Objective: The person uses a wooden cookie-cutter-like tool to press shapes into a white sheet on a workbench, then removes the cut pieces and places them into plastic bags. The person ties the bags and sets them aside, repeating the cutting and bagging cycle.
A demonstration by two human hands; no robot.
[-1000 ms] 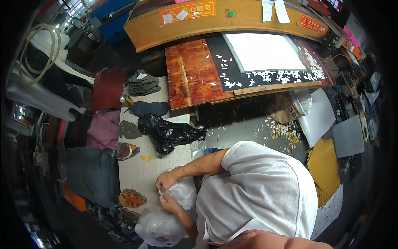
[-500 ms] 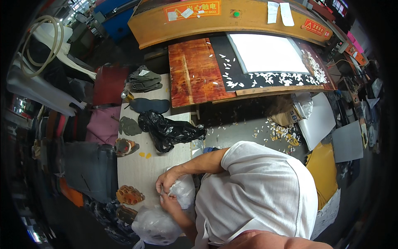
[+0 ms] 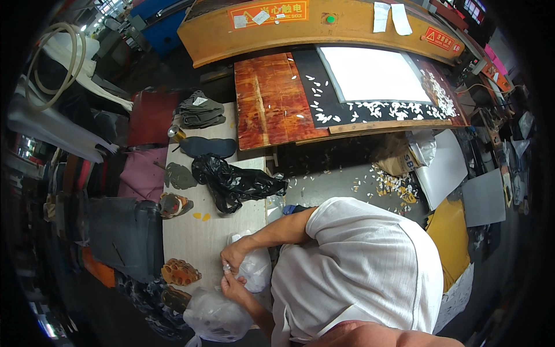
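Observation:
A filled whitish plastic bag (image 3: pixel 254 267) rests at the near edge of the pale work table (image 3: pixel 199 237). My right hand (image 3: pixel 233 255), the upper one in the view, has its fingers closed on the gathered mouth of this bag. Just below it, my left hand (image 3: pixel 232 285) pinches the same gathered plastic. A small twist of it shows between the fingertips. Another full, clear plastic bag (image 3: pixel 217 315) with a knotted end lies beside my left forearm. What the bags contain is hard to make out.
On the table are a crumpled black plastic bag (image 3: pixel 237 182), orange-brown cut-out scrap (image 3: pixel 180 272), a can (image 3: pixel 176 134) and folded dark cloth (image 3: pixel 201 110). A yellow machine (image 3: pixel 324 32) stands behind a board with white cut pieces (image 3: pixel 399 109). Sheet material (image 3: pixel 124 231) is stacked at left.
Both hands have shifted slightly at the bag's mouth. My right hand has turned a little, and the twist of plastic between the fingertips now shows more clearly.

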